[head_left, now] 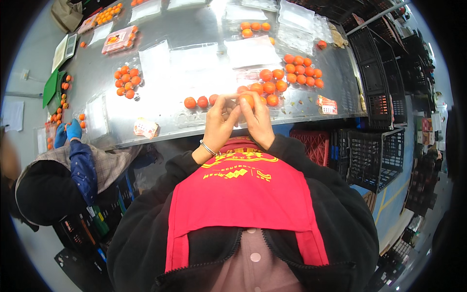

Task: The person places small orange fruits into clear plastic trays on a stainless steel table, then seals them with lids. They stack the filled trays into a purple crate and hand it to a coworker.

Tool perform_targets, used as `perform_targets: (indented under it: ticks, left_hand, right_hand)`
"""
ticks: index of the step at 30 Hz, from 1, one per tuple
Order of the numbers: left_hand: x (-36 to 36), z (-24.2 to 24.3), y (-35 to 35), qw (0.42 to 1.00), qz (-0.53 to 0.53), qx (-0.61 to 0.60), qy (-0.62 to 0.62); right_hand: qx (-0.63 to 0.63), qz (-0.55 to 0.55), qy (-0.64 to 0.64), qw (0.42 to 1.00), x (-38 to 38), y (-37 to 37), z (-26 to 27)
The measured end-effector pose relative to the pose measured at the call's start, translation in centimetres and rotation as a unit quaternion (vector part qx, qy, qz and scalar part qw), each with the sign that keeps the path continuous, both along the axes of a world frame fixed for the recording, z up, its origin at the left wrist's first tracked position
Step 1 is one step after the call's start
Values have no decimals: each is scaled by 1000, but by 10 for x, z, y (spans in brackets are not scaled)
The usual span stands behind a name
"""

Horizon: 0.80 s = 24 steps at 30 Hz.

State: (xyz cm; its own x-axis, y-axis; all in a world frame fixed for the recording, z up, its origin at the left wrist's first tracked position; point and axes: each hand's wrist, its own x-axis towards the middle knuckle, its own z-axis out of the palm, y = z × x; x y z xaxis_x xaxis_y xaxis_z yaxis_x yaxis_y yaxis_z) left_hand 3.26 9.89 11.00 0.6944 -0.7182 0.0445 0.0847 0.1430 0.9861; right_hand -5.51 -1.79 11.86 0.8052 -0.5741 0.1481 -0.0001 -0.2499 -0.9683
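Note:
Both my hands meet over the near edge of a steel table [164, 127]. My right hand [259, 122] grips an orange-red round fruit [247, 100] between thumb and fingers. My left hand [222, 116], a bangle at its wrist, has its fingertips against the fruit's left side; whether they hold anything is hidden. A clear plastic tray [186, 119] lies beyond my left hand, with a row of fruits [202, 102] along its far side. Several more fruits [269, 87] are grouped just past my right hand. Farther right, a tray of fruits [300, 70] stands filled in rows.
White sheets [251, 51] and stacked clear trays [295, 33] lie farther back. Printed labels sit at left [146, 128] and right [327, 105]. A co-worker's blue-gloved hands [74, 129] handle fruit at left. Black crates [375, 157] and a red crate [310, 144] stand at right.

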Motion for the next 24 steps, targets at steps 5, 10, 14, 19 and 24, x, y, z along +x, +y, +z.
perform_targets:
  ticks: [5,10,14,19,24]
  left_hand:
    - [-3,1,0,1000,1,20,5]
    - [-4,0,1,999,-8,15,34]
    - [-3,0,0,999,-6,9,38]
    - [0,1,1,999,3,25,44]
    - [2,1,0,998,-11,21,66]
  right_hand:
    - [-34,-47,-5,998,-1,-6,-11]
    - [107,-52,0,993,0,-11,-20]
    - [272,19,10,962,-6,-16,-16]
    - [305,74,6,950,-10,-17,-9]
    - [370,122,-7,921,-14,-23,-6]
